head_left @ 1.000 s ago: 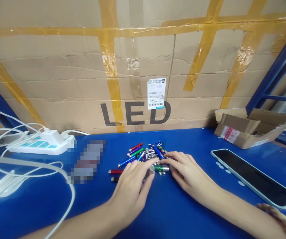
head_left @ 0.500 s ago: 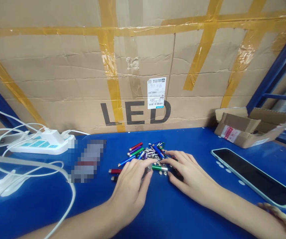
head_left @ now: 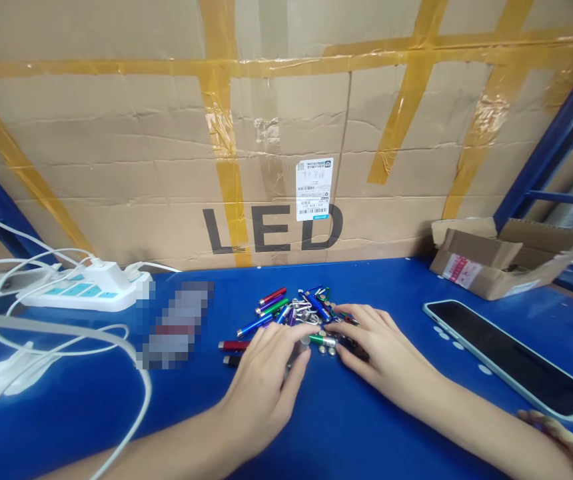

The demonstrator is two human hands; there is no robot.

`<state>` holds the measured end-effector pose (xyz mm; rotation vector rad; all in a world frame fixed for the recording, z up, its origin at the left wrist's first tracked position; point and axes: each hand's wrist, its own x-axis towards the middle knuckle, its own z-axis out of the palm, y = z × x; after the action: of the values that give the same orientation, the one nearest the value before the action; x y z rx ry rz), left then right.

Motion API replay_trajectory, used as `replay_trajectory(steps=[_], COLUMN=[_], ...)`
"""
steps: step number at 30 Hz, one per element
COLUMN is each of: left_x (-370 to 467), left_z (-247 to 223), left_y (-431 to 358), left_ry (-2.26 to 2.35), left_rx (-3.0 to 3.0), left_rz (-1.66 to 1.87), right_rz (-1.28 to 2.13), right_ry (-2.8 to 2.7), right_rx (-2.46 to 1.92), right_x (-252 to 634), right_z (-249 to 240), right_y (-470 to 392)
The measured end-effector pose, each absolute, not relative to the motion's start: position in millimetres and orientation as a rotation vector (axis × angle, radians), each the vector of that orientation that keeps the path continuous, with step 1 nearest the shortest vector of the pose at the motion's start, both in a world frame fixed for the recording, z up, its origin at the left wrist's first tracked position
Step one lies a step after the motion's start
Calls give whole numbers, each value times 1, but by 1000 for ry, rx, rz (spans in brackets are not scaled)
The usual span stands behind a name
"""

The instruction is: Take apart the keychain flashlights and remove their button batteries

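My left hand (head_left: 271, 373) is closed with thumb and forefinger nearly together, pinching a small round silver button cell (head_left: 305, 341). Just right of it is a small green metal tube (head_left: 318, 339) with a silver end. The thumb and forefinger of my right hand (head_left: 384, 340) close on that silver end. Beyond both hands lies a pile of coloured metal tubes with clips, among them a blue tube (head_left: 253, 325), a red tube (head_left: 272, 295) and silver clips (head_left: 308, 309). A dark red tube (head_left: 232, 345) and a black tube (head_left: 231, 361) are partly hidden behind my left hand. Loose button cells (head_left: 323, 349) lie below the green tube.
A phone (head_left: 511, 357) lies at the right, with an open cardboard box (head_left: 486, 280) behind it. White power strip (head_left: 81, 293) and looping cables (head_left: 141, 393) occupy the left. A blurred-out item (head_left: 179, 327) lies beside them. A large taped carton (head_left: 156, 167) stands across the back.
My left hand has shifted slightly right and down with the button cell, closer to the green tube's near end. My right hand has barely moved.
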<state>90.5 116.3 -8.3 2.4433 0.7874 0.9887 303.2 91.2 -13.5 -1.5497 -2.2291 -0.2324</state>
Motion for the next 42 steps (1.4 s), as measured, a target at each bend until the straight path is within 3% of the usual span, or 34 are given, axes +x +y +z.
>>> replay_trajectory(steps=[42], left_x=[89], left_z=[-8], left_y=[115], left_ry=[679], left_rx=[2512], left_rz=[929], right_rz=[-218], right_ry=[-2049], right_rx=[-1468], right_x=[306], right_z=[1], right_y=[93])
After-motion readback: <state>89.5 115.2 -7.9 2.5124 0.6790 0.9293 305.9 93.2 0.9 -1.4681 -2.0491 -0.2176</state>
